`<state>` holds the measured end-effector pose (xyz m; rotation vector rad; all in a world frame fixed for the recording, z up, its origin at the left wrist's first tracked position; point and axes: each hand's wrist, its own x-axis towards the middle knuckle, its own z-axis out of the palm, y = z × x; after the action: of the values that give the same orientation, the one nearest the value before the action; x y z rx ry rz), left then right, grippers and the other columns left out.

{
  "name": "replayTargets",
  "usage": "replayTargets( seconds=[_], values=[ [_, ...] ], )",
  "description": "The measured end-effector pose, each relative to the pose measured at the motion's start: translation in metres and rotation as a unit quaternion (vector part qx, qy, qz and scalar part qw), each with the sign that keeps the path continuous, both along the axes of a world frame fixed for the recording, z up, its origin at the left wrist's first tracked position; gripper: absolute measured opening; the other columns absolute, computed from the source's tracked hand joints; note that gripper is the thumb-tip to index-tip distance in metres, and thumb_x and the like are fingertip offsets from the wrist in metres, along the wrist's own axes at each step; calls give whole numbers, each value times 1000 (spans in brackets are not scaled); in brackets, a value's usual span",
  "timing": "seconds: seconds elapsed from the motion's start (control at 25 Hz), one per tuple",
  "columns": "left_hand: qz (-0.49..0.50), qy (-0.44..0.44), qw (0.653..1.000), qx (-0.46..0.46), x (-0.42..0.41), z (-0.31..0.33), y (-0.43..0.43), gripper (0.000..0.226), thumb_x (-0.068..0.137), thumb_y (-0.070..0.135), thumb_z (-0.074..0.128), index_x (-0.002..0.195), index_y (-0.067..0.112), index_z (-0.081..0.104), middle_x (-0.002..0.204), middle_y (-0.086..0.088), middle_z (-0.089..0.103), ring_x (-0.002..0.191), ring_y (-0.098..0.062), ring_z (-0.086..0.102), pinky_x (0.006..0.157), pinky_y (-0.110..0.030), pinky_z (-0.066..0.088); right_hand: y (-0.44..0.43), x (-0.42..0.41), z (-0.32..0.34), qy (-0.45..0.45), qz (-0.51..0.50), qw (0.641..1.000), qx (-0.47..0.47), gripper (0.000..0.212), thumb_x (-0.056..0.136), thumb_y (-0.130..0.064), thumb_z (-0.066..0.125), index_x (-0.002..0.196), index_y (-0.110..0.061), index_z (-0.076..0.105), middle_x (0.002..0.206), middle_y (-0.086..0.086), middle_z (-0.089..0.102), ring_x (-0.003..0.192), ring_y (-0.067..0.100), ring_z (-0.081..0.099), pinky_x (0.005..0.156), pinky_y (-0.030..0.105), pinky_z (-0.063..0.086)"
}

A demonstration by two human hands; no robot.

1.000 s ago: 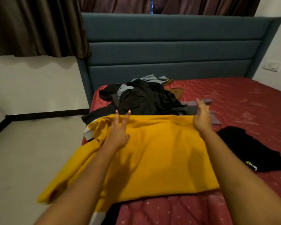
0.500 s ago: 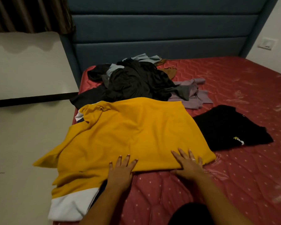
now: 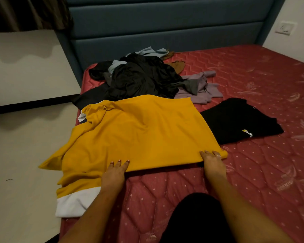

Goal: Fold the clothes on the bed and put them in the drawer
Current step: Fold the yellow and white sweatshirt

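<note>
Yellow shirt (image 3: 139, 130) spread flat at the left edge of the bed (image 3: 253, 172), one sleeve hanging over it, clothes pile (image 3: 139, 76) just behind. L. hand (image 3: 115, 170): fingers straight, tips pressing the near hem. R. hand (image 3: 212, 159): fingers on the shirt's near-right corner; pinching or flat, cannot tell.

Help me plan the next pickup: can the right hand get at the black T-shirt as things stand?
Probably yes. The right hand touches the near corner of the yellow shirt; the black T-shirt lies mostly uncovered just beyond it on the mattress, nothing between.
</note>
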<state>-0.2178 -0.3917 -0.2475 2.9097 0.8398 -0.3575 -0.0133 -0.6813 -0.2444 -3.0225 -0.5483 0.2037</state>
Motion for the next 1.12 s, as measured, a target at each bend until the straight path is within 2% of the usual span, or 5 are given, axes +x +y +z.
replayTargets(
  seconds=[0.24,0.64,0.8,0.96,1.12],
  values=[
    [14,36,999,21,-27,6,-24,63,100,12,31,152,41,10,159,-1,21,138,-35,32,106,-45,39,-24,-22,18,12,-35,999,9,28,93,-3,44,110,-14,64,116,12,52,105,28,57,84,36,49],
    [-53,111,992,5,-57,47,-17,38,99,24,39,135,28,49,135,-7,55,122,-23,52,95,-32,42,-28,-8,64,252,-113,953,-125,35,96,-19,52,129,-6,53,136,11,53,123,29,52,103,38,40],
    [-71,126,984,-100,-37,71,24,29,100,32,49,101,7,63,111,-18,64,89,-21,53,68,-28,36,-24,28,63,291,-64,934,-199,38,91,-17,58,127,-7,58,135,12,54,121,28,54,102,38,43],
    [-7,39,984,-176,4,89,61,23,98,32,51,87,14,58,89,-10,56,82,-18,47,59,-18,32,-5,61,81,208,-101,966,-117,46,83,-19,65,127,-9,58,135,10,55,121,28,55,96,36,48],
    [32,-16,999,-26,57,73,80,25,97,30,52,114,13,60,113,-15,61,95,-28,56,78,-32,45,25,72,87,32,-122,992,-1,53,89,-23,59,139,-21,42,143,7,39,134,31,34,98,45,40]
  ],
)
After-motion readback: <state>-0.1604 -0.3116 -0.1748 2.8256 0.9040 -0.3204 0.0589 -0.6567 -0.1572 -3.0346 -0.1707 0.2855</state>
